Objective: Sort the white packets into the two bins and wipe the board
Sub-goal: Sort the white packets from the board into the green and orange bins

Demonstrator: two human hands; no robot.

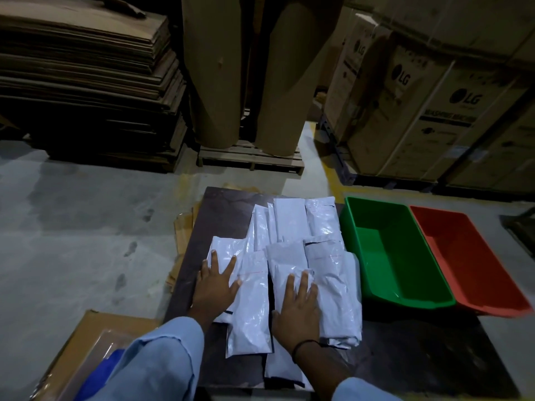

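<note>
Several white packets (292, 227) lie in an overlapping heap on a dark board (220, 204) on the floor. My left hand (215, 285) rests flat on the packets at the heap's left side, fingers spread. My right hand (298, 308) lies flat on the packets nearer the middle, fingers straight. To the right of the heap stands a green bin (373, 241) with nothing in it. A red bin (474, 267) sits right beside it, also holding nothing.
A flat cardboard box (89, 328) with a blue item (101, 371) under plastic lies at the lower left. Stacked cardboard sheets (86, 68), paper rolls on a pallet (252, 157) and large cartons (419, 96) stand behind. Bare concrete floor (86, 227) lies to the left.
</note>
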